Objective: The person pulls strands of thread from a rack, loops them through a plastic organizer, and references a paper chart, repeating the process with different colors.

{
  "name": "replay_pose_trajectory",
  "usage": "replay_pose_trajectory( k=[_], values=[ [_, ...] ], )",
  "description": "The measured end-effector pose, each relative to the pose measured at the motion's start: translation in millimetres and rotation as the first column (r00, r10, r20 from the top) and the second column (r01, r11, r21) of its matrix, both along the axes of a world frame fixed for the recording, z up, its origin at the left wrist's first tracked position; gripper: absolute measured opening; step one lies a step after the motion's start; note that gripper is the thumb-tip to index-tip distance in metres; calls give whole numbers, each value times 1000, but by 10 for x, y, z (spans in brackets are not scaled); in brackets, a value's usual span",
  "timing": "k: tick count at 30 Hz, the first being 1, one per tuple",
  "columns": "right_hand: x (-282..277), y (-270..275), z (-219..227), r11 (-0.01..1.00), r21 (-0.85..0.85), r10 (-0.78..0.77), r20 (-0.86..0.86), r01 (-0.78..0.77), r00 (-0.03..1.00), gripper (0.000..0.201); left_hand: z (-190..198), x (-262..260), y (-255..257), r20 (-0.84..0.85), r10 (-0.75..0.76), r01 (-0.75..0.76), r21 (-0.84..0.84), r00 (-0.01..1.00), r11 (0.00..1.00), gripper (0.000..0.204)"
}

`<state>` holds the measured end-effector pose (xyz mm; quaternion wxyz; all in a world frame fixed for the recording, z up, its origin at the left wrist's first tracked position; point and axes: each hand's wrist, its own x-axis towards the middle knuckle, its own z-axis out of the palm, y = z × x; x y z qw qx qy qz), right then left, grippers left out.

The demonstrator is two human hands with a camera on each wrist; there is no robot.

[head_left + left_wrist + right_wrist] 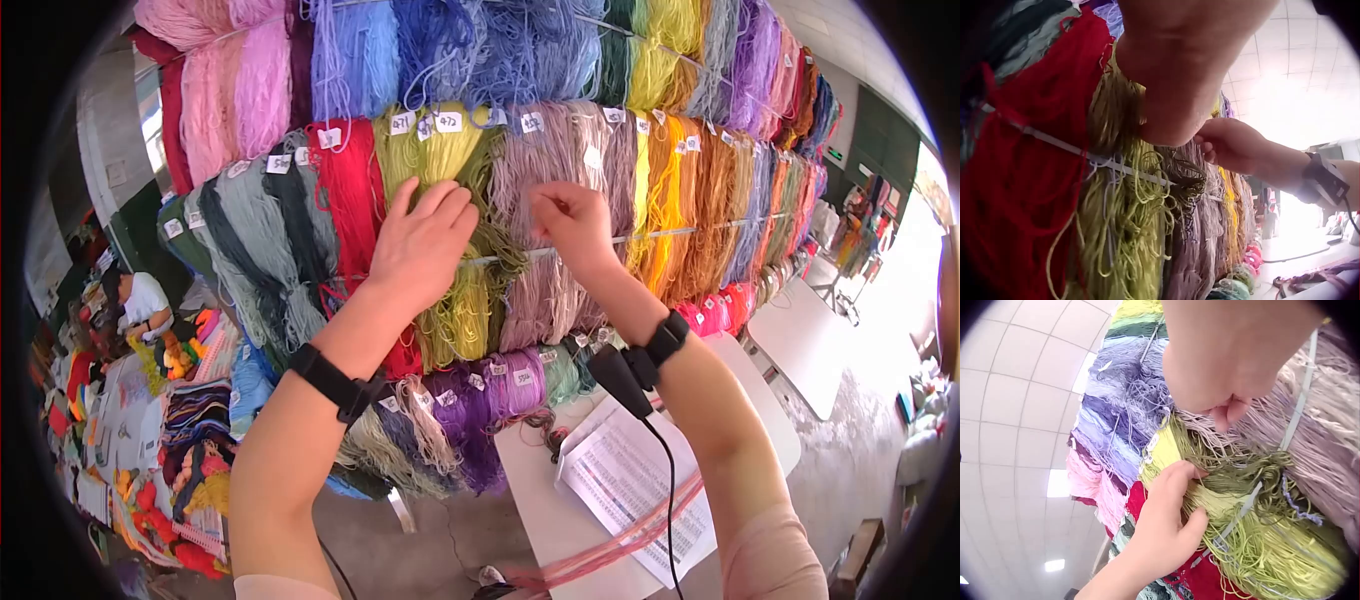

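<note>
Hanks of yellow-green and olive thread [455, 325] hang on a rack, held across by a pale strap [1244, 509]. Against their upper part lies my left hand [425, 245], fingers extended and fingertips in the olive strands [1219, 481]; thumb and index finger stand apart in the right wrist view. My right hand [572, 225] is in front of the neighbouring mauve hanks [535, 300]. Its fingers are curled in toward the palm, and no strand shows clearly between them. In the left wrist view, the left hand and forearm hide part of the green hanks.
Red hanks [350, 200] hang to the left, yellow and orange ones [670, 200] to the right, blue ones [500, 50] above. Numbered paper tags [448, 122] mark them. Below stands a white table [530, 500] with printed sheets [635, 480]. A person [145, 305] is at far left.
</note>
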<state>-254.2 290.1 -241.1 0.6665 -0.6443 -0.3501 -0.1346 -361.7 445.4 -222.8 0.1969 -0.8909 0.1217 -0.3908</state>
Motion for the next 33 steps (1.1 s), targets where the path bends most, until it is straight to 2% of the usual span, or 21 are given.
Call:
replay_pose_trajectory(
  k=[3, 5, 7, 8, 11, 13, 15, 17, 18, 19, 21, 22, 24, 26, 27, 29, 32, 33],
  values=[
    [-19, 140, 146, 978, -81, -188, 71, 193, 980, 14, -68, 12, -24, 16, -24, 25, -33, 1000, 999, 35],
    [59, 229, 179, 967, -111, -223, 86, 231, 971, 13, -77, 7, -45, -4, -27, 27, -63, 1000, 998, 37],
    [97, 264, 204, 946, -174, -254, 128, 273, 959, 11, -104, -38, -41, 3, -93, 93, -100, 996, 991, 38],
    [106, 231, 197, 965, -139, -219, 54, 224, 974, 10, -124, -69, -40, 11, -126, 127, -119, 992, 985, 38],
    [108, 107, 126, 984, 17, -177, 62, 176, 982, 10, -119, -313, -64, 47, -302, 302, -303, 952, 904, 33],
    [69, -1, 148, 999, 34, 17, -25, -16, 1000, 8, -75, -416, -92, 94, -381, 378, -474, 920, 795, 27],
    [-5, -81, 190, 965, 73, 260, -171, -251, 950, 9, -38, -487, -135, 111, -440, 397, -659, 891, 639, 22],
    [-131, -147, 272, 878, 188, 477, -255, -441, 841, 10, 35, -488, -209, 117, -484, 353, -829, 867, 433, 19],
    [-176, -172, 304, 815, 252, 578, -282, -522, 766, 10, 70, -470, -250, 153, -545, 350, -894, 825, 280, 18],
    [-187, -207, 313, 764, 261, 645, -304, -590, 701, 9, 113, -434, -277, 152, -557, 299, -937, 816, 182, 19],
    [-186, -287, 318, 648, 281, 757, -344, -708, 556, 8, 212, -328, -330, 162, -583, 183, -983, 796, -23, 20],
    [-174, -298, 304, 627, 300, 773, -357, -719, 525, 9, 226, -237, -354, 195, -592, 138, -980, 782, -140, 23],
    [-140, -317, 260, 587, 340, 801, -381, -735, 463, 12, 217, -1, -349, 293, -681, 21, -926, 671, -378, 23],
    [-189, -355, 277, 633, 295, 759, -417, -715, 500, 11, 258, 190, -367, 396, -735, -151, -818, 551, -555, 25],
    [-218, -368, 280, 656, 273, 737, -433, -703, 519, 10, 283, 242, -404, 420, -708, -129, -804, 568, -581, 24],
    [-257, -363, 269, 736, 133, 642, -449, -664, 622, 9, 319, 330, -470, 466, -652, -84, -772, 598, -630, 22],
    [-228, -369, 231, 801, 8, 546, -421, -599, 724, 7, 348, 343, -497, 399, -615, -18, -829, 680, -559, 23],
    [-198, -361, 212, 814, -19, 524, -406, -580, 749, 7, 348, 342, -496, 381, -633, -11, -851, 674, -524, 23]
  ],
)
